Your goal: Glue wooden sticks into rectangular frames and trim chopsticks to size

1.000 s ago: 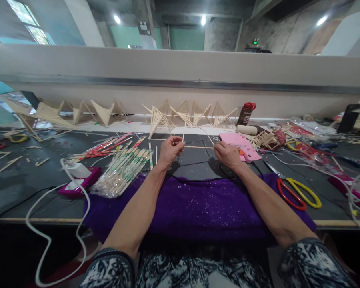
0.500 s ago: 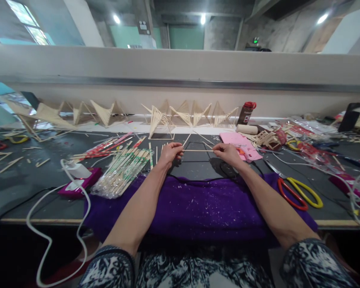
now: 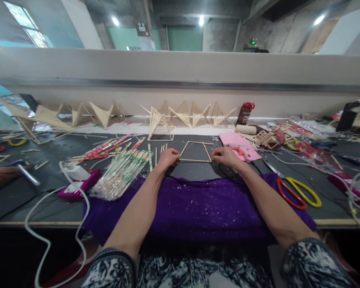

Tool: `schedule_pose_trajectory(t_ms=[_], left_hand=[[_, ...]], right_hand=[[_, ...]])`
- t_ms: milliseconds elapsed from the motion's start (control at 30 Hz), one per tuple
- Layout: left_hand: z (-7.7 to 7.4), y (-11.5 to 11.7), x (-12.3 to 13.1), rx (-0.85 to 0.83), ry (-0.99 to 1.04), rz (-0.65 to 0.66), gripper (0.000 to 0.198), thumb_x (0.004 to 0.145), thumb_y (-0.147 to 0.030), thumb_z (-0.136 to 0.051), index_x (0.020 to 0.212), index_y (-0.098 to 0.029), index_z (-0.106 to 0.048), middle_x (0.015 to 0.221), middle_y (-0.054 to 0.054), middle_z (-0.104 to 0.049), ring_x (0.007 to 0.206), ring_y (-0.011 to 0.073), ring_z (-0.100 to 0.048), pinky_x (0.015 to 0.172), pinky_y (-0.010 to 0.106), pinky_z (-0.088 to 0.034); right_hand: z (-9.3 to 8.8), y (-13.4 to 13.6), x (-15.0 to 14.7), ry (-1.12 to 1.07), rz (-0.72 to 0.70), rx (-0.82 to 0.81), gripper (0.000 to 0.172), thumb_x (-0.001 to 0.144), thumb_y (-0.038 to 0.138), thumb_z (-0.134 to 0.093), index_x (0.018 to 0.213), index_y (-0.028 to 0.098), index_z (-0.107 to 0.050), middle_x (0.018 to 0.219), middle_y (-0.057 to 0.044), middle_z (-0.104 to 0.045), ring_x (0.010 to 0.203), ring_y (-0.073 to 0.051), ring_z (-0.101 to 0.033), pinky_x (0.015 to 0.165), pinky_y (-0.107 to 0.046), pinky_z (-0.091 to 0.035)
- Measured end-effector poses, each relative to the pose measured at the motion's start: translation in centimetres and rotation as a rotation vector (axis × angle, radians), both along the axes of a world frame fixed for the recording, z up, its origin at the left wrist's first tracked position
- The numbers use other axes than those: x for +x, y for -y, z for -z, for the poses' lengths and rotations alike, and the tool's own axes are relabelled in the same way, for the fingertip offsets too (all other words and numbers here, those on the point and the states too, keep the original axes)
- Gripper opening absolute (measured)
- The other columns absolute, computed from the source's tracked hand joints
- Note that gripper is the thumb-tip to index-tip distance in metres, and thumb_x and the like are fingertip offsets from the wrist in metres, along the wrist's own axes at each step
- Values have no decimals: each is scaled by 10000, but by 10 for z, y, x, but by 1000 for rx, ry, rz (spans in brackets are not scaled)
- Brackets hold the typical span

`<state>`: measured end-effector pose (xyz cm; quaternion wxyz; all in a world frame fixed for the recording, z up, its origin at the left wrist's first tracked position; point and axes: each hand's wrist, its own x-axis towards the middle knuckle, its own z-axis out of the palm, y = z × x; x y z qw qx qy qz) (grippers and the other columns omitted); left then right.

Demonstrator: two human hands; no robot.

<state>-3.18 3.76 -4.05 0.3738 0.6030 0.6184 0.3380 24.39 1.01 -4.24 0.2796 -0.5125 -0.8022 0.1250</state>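
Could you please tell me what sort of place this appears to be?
It looks like a craft or model-making workshop: stick-built models line the back, while packaged wooden sticks and scissors lie on the long dark workbench.

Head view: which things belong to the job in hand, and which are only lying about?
In the job: stick frame; left hand and right hand at its near corners; perhaps bagged sticks.
Apparently just lying about: red-capped bottle; scissors; beige roll.
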Motion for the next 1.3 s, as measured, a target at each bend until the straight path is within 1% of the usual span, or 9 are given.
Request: schedule_pose_trajectory(t_ms=[167, 300, 400, 500, 633, 800, 1000, 1100, 1300], left_hand=[[2, -9, -9, 117, -314, 13, 132, 632, -244, -569, 703, -182, -663, 508, 21, -622, 474, 143, -579, 510, 226, -436], [-1, -12, -14, 208, -467, 62, 153, 635, -264, -570, 714, -207, -689, 565, 28, -648, 524, 155, -586, 563, 241, -424], [-6, -10, -15, 236, -498, 131, 155, 614, -267, -597, 722, -216, -696, 659, 31, -678, 550, 155, -582, 560, 243, -403], [-10, -8, -15, 236, -532, 187, 179, 582, -261, -630, 740, -230, -708, 695, 25, -687, 606, 162, -588, 568, 239, -391], [-9, -8, -15, 229, -582, 248, 195, 581, -246, -627, 753, -245, -721, 730, 19, -695, 675, 172, -600, 597, 237, -390], [-6, -8, -17, 253, -589, 230, 212, 614, -202, -577, 755, -245, -729, 709, 24, -691, 696, 180, -605, 627, 244, -404], [-5, -6, -13, 263, -556, 268, 206, 593, -232, -628, 773, -249, -726, 768, 18, -700, 736, 178, -611, 662, 240, -416], [-5, -4, -9, 261, -604, 298, 222, 591, -256, -641, 797, -248, -724, 787, 21, -701, 748, 185, -613, 650, 245, -416], [-11, 2, -3, 237, -696, 284, 159, 607, -258, -638, 739, -259, -725, 784, 26, -700, 761, 187, -611, 672, 245, -420]], right_hand=[[3, -7, 11, -48, 129, -17, 172, 705, 205, -490, 729, 173, -657, 626, 13, -644, 549, -103, -558, 521, -191, -356], [5, -8, 14, 8, 137, -16, 170, 715, 208, -504, 750, 177, -668, 626, 11, -649, 561, -109, -568, 540, -197, -369], [6, -8, 12, 56, 67, 7, 163, 709, 193, -548, 804, 180, -680, 737, 1, -678, 666, -120, -595, 598, -200, -389], [7, -5, 7, 93, 1, -11, 223, 724, 202, -575, 923, 196, -673, 821, 0, -683, 739, -127, -603, 634, -203, -401], [6, -1, -2, 266, -69, 20, 231, 768, 229, -551, 966, 216, -670, 877, -15, -673, 786, -139, -598, 658, -211, -394], [7, 2, -9, 427, -28, 59, 211, 817, 234, -490, 903, 225, -682, 921, -26, -657, 826, -141, -589, 652, -210, -369], [11, 2, -12, 467, -24, 71, 223, 828, 270, -482, 947, 238, -668, 934, -23, -648, 829, -143, -585, 650, -214, -361], [10, 3, -15, 489, -8, 79, 230, 833, 246, -457, 917, 226, -670, 928, -32, -645, 819, -143, -586, 660, -216, -361], [7, 6, -18, 522, 13, 75, 230, 810, 210, -457, 907, 212, -665, 906, -40, -645, 801, -154, -587, 637, -224, -354]])
